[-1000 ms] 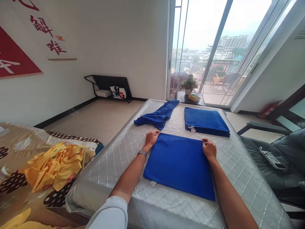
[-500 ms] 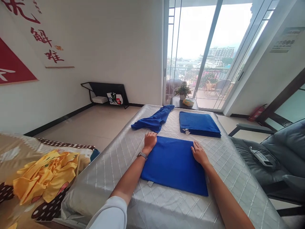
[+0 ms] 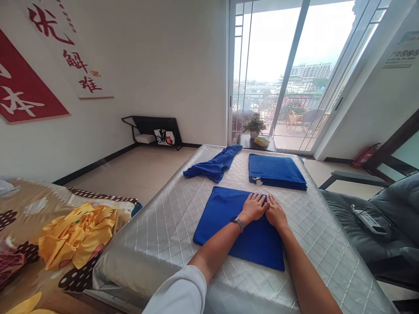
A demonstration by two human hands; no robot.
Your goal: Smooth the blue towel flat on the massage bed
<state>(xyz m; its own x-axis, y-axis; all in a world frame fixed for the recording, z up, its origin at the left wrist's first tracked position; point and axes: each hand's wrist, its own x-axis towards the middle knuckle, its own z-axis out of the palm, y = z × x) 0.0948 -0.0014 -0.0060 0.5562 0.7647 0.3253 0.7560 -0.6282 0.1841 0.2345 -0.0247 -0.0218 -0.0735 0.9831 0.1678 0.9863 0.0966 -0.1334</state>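
Note:
A folded blue towel [image 3: 225, 222] lies flat on the silver quilted mattress [image 3: 163, 231] in front of me. My left hand [image 3: 254, 206] and my right hand [image 3: 274, 211] rest side by side on the towel's far right part, fingers stretched out flat, holding nothing. Beyond them a stack of folded blue towels [image 3: 276, 171] sits at the far right of the mattress. A crumpled blue towel [image 3: 214, 165] lies at the far left.
A yellow garment [image 3: 77, 235] lies on a patterned bed at the left. A dark recliner with a remote [image 3: 366, 220] stands at the right. A small table with a plant [image 3: 255, 126] stands before the glass balcony doors.
My left hand slid right across the towel from its far left corner to meet my right hand. My right hand moved inward from the right corner and flattened.

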